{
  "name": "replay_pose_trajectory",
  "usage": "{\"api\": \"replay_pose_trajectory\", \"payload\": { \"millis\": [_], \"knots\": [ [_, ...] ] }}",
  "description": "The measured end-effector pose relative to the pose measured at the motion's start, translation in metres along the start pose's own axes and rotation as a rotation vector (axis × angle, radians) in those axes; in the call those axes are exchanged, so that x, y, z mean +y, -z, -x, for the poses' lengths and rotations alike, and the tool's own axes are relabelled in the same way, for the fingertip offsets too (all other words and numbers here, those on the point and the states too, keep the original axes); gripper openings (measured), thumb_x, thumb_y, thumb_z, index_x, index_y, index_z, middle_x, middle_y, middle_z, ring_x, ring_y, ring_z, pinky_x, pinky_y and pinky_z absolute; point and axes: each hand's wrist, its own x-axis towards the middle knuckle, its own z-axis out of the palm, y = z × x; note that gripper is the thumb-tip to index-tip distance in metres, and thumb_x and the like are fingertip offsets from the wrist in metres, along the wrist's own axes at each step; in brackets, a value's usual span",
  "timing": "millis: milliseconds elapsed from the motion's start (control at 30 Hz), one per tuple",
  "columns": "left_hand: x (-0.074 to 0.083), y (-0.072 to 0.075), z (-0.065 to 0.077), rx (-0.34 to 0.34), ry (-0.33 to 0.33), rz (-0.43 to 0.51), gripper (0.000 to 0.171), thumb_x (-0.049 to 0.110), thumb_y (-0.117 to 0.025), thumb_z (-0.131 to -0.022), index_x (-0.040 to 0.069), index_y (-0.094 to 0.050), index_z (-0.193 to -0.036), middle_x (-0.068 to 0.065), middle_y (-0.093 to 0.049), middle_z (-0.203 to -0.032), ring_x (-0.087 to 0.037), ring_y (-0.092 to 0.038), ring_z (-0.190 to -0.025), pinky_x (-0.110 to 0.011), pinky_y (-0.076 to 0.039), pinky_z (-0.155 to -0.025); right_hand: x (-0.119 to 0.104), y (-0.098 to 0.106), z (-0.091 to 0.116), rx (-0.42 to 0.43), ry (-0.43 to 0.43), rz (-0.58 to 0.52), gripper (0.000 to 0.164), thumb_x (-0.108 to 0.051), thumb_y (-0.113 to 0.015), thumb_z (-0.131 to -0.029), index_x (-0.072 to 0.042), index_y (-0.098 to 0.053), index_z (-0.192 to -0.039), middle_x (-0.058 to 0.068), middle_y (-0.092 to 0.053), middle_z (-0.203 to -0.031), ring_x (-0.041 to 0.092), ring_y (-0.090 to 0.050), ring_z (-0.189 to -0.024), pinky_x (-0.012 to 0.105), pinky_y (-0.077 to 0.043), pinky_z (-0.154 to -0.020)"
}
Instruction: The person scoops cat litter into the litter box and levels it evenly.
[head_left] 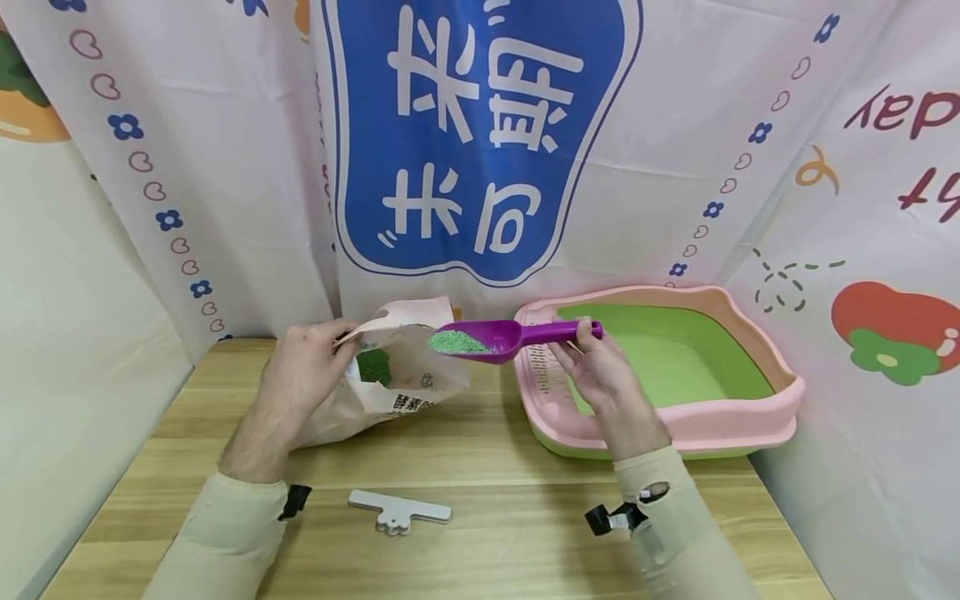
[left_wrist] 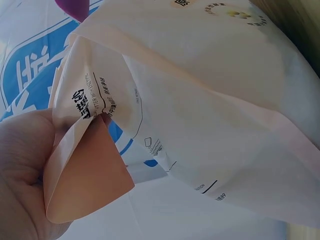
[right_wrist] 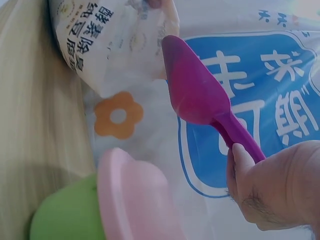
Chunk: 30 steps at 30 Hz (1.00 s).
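Observation:
My right hand (head_left: 603, 375) grips the handle of a purple scoop (head_left: 501, 340), whose bowl carries a heap of pale green granules (head_left: 456, 342). The scoop is raised between the bag and the litter tray, its tip beside the bag's mouth. My left hand (head_left: 303, 367) pinches the rim of a pale printed bag (head_left: 408, 402), holding its mouth open; green granules (head_left: 373, 367) show inside. In the left wrist view, the left fingers are partly hidden behind a folded flap (left_wrist: 92, 175) of the bag. From below, the right wrist view shows the scoop's underside (right_wrist: 197, 90).
A pink-rimmed litter tray (head_left: 738, 421) with a green base stands at the right, under my right hand. A white clip (head_left: 400, 510) lies on the wooden table (head_left: 517, 500) near the front. Printed cloth (head_left: 247, 167) hangs close behind the table.

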Motion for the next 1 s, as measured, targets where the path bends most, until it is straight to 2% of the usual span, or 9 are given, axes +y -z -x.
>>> {"api": "replay_pose_trajectory", "payload": {
  "millis": [100, 200, 433, 600, 833, 1000],
  "knots": [
    [0.000, 0.000, 0.000, -0.001, -0.006, -0.002, 0.017, 0.008, -0.075, -0.111, 0.003, -0.088, -0.121, -0.020, -0.088, -0.099, -0.024, -0.069, -0.069, -0.034, -0.051, -0.060, -0.007, 0.005, -0.002, 0.004, -0.003, 0.003, 0.015, -0.028, -0.047, -0.125, -0.014, -0.051, -0.130, 0.009, -0.068, -0.147, 0.017, -0.081, -0.119, 0.028, -0.060, -0.121],
    [0.000, 0.000, 0.001, 0.001, -0.010, -0.003, 0.016, 0.008, -0.075, -0.111, 0.003, -0.088, -0.121, -0.021, -0.088, -0.100, -0.023, -0.068, -0.069, -0.033, -0.050, -0.060, -0.015, 0.010, -0.003, 0.007, -0.011, -0.015, 0.014, -0.027, -0.047, -0.124, -0.015, -0.049, -0.131, 0.009, -0.066, -0.150, 0.016, -0.081, -0.119, 0.027, -0.060, -0.121],
    [0.001, 0.000, 0.001, -0.018, -0.003, 0.001, 0.018, 0.009, -0.075, -0.112, 0.002, -0.087, -0.123, -0.022, -0.088, -0.103, -0.021, -0.067, -0.067, -0.030, -0.047, -0.057, -0.035, 0.024, -0.003, 0.031, -0.039, -0.115, 0.015, -0.027, -0.054, -0.120, -0.016, -0.051, -0.130, 0.004, -0.081, -0.123, 0.017, -0.085, -0.109, 0.029, -0.061, -0.118],
    [0.001, 0.000, 0.001, -0.029, 0.002, 0.001, 0.018, 0.009, -0.075, -0.113, 0.002, -0.087, -0.125, -0.023, -0.088, -0.105, -0.022, -0.069, -0.069, -0.031, -0.048, -0.058, -0.048, 0.034, -0.003, 0.045, -0.050, -0.187, 0.016, -0.025, -0.061, -0.117, -0.015, -0.056, -0.128, 0.006, -0.083, -0.122, 0.020, -0.087, -0.106, 0.032, -0.063, -0.116],
    [0.002, 0.001, 0.001, -0.033, 0.002, 0.000, 0.018, 0.008, -0.075, -0.112, 0.001, -0.087, -0.124, -0.023, -0.089, -0.107, -0.024, -0.071, -0.072, -0.032, -0.051, -0.061, -0.062, 0.048, -0.006, 0.097, -0.065, -0.245, 0.011, -0.024, -0.066, -0.115, -0.014, -0.069, -0.121, 0.009, -0.087, -0.110, 0.024, -0.087, -0.102, 0.034, -0.062, -0.118],
    [0.002, 0.001, 0.001, -0.033, -0.004, -0.001, 0.018, 0.009, -0.076, -0.112, 0.002, -0.087, -0.125, -0.023, -0.089, -0.109, -0.024, -0.071, -0.073, -0.032, -0.050, -0.061, -0.069, 0.060, -0.010, 0.136, -0.075, -0.301, 0.012, -0.023, -0.069, -0.115, -0.015, -0.071, -0.124, 0.012, -0.087, -0.107, 0.027, -0.088, -0.101, 0.034, -0.060, -0.119]
  ]
}}
